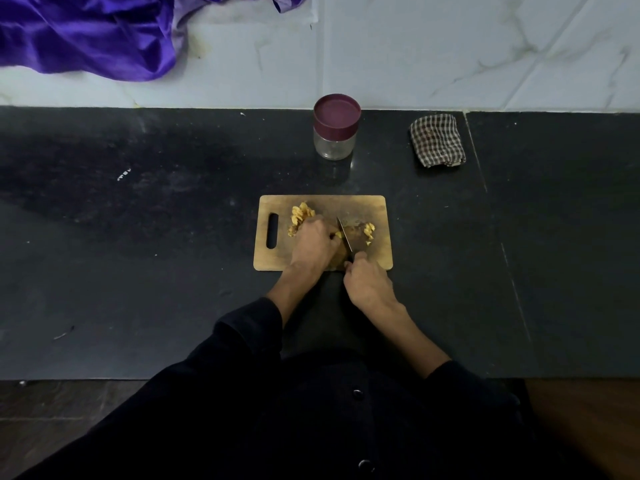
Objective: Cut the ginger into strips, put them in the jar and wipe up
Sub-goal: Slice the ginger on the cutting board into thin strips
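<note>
**Ginger under the knife on the board**

While the dark counter [138, 237] fills most of the view, a wooden board [379, 209] lies on it near the middle, and everything else is placed here by that board. Behind the board a pale marble-look wall [450, 46] rises from the counter's back edge. Far to the back left of the board, purple cloth [86, 36] hangs crumpled against that wall. In front of the board, the person's dark buttoned garment [311, 427] and sleeves [249, 327] take up the lower frame, and both forearms reach from it onto the board.

Straight behind the board, well apart from it, stands a clear jar [335, 142] with its maroon lid [336, 109] on. To the back right of the board lies a folded checked rag [437, 140], also clear of it.

On the board, the left hand [313, 242] is curled down over a piece of ginger [337, 234], holding it in place; the hand hides most of that piece. The right hand [365, 282] at the board's near edge is clenched round the handle of a knife [344, 237], whose blade slants across the board just beside the left fingertips. A heap of cut ginger strips [301, 214] lies behind the left hand, towards the board's slot handle [272, 231], and a smaller heap [370, 232] lies to the blade's right.
</note>
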A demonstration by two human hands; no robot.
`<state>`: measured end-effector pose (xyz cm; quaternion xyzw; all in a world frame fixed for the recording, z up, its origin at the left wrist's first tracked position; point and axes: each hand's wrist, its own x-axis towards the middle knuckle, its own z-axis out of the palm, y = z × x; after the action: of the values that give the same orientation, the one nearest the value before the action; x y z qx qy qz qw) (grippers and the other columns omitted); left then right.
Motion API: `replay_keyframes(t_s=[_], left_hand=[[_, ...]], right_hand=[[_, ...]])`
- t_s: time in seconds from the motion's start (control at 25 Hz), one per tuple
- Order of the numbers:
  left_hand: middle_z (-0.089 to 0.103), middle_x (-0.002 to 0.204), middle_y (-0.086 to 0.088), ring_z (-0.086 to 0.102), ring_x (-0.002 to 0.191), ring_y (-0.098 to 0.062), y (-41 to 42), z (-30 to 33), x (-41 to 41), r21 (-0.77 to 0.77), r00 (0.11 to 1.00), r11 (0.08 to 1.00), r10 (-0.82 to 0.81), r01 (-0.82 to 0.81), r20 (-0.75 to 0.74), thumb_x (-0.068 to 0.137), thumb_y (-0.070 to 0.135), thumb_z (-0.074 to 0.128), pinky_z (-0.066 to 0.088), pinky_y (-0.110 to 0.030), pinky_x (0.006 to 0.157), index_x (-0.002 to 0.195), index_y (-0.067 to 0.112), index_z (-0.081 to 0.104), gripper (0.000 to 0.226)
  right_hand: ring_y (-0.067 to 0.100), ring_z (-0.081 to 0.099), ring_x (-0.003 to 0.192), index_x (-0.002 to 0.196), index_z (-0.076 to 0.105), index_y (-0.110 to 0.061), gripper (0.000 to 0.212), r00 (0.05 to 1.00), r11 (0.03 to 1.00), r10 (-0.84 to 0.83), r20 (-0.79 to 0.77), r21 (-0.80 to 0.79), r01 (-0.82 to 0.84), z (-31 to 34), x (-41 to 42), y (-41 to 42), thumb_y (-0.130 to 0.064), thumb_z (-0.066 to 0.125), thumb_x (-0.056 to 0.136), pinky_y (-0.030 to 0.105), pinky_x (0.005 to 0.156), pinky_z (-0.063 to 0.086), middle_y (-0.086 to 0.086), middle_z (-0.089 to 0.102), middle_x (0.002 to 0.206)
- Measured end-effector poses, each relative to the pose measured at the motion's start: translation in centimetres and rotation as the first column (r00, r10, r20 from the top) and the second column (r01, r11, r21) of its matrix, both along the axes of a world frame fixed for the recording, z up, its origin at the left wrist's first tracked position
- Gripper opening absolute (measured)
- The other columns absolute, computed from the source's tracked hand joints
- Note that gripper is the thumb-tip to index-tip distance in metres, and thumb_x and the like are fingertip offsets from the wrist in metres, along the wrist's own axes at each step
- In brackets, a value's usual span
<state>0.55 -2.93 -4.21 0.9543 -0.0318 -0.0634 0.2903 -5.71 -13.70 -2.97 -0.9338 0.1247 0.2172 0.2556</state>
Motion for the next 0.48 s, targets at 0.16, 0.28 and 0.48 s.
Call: replay_keyframes(t_s=[0.16, 0.28, 0.48], left_hand=[[0.066, 0.098, -0.010, 0.062, 0.088, -0.018, -0.3, 0.8, -0.5, 0.003, 0.999, 1.000, -0.001, 0.001, 0.038, 0.086, 0.009, 0.061, 0.052, -0.027, 0.080, 0.087, 0.003, 0.071, 0.011], [0.065, 0.101, -0.015, 0.063, 0.092, -0.024, -0.3, 0.9, -0.5, -0.020, 0.999, 1.000, 0.016, -0.015, 0.037, 0.087, 0.007, 0.061, 0.052, -0.032, 0.083, 0.094, -0.003, 0.068, 0.014], [0.062, 0.111, -0.007, 0.060, 0.097, -0.017, -0.2, 0.3, -0.2, -0.024, 0.999, 0.999, 0.039, -0.040, -0.016, 0.087, 0.016, 0.064, 0.044, -0.020, 0.079, 0.104, 0.005, 0.067, 0.020]], right_hand=[[0.037, 0.063, 0.101, 0.115, 0.052, -0.006, 0.025, 0.998, 1.000, -0.008, -0.059, 0.010, 0.009, 0.2, -0.7, -0.1, -0.026, 0.041, 0.104, 0.047, 0.083, 0.053, 0.017, 0.063, 0.114], [0.036, 0.064, 0.099, 0.114, 0.053, -0.007, 0.025, 0.997, 1.000, -0.014, -0.070, 0.009, 0.014, 0.5, -1.5, -0.4, -0.027, 0.040, 0.105, 0.047, 0.083, 0.054, 0.016, 0.063, 0.113], [0.037, 0.059, 0.110, 0.118, 0.053, -0.007, 0.028, 0.998, 0.998, -0.064, -0.022, -0.012, 0.064, 0.8, -1.4, -1.2, -0.027, 0.038, 0.106, 0.040, 0.078, 0.042, 0.018, 0.063, 0.117]])
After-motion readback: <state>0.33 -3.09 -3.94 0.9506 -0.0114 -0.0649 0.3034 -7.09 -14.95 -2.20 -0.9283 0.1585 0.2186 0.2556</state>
